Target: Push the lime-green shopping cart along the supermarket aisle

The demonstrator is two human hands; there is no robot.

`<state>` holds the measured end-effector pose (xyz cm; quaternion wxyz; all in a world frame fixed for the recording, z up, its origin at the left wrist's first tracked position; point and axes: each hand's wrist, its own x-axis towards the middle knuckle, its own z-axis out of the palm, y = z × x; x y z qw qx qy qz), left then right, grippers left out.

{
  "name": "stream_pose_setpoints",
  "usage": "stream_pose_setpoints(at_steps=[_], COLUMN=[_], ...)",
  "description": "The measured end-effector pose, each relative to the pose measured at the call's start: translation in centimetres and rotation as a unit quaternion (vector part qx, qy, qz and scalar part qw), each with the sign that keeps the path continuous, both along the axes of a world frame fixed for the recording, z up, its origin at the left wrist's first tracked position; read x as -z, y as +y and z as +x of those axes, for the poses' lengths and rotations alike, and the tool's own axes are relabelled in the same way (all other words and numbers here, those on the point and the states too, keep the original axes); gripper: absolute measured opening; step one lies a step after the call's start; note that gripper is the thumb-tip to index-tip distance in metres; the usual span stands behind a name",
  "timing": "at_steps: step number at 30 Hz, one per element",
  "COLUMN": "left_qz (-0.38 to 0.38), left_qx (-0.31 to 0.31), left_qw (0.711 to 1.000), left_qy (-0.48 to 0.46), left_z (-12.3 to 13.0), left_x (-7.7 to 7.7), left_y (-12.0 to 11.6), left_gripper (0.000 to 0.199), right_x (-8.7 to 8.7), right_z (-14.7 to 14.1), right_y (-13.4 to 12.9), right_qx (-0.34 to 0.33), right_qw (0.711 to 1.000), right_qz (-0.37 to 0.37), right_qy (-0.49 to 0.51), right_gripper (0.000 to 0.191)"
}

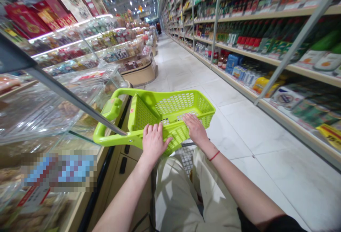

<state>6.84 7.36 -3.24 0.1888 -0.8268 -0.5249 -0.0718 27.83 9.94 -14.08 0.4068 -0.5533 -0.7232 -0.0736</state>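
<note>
A lime-green shopping cart (173, 132) with perforated basket walls stands sideways before me, its looped handle to the left. Nothing is visible inside the basket. My left hand (154, 141) grips the near rim close to the handle end, four fingers hooked over the top and the thumb outside. Farther right along the same rim, my right hand (195, 129) rests with its fingers curled over the edge. A red cord circles the right wrist. The cart's lower frame is mostly hidden behind my hands and legs.
Glass-sided food bins (87, 118) line the left, tight against the cart's handle. A grey post (77, 98) slants over them. Shelves of bottles and packs (277, 65) run along the right. A tiled aisle (176, 61) stretches ahead, with a distant dark figure (158, 28).
</note>
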Motion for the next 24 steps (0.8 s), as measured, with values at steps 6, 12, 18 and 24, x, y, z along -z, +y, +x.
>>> stream_pose_setpoints(at_steps=[6,12,18,24], left_qz=[-0.001,0.006,0.003,0.009], left_qx=[0.004,0.004,0.002,0.001], left_qw=[1.000,1.000,1.000,1.000], left_qy=[-0.002,0.002,0.005,0.016], left_z=[-0.2,-0.1,-0.2,-0.1], left_x=[0.0,0.2,0.4,0.4], left_y=[-0.1,0.0,0.0,0.0], left_gripper=[0.072,0.070,0.068,0.068], right_x=[1.1,1.7,1.0,-0.7], right_z=[4.4,7.2,3.6,-1.6], right_y=[0.3,0.5,-0.1,-0.7], right_qx=[0.021,0.099,0.098,0.000], right_qw=[1.000,0.995,0.995,0.999], right_qz=[-0.002,-0.003,0.009,-0.004], right_qy=[0.010,0.025,0.031,0.042], right_gripper=[0.059,0.055,0.056,0.055])
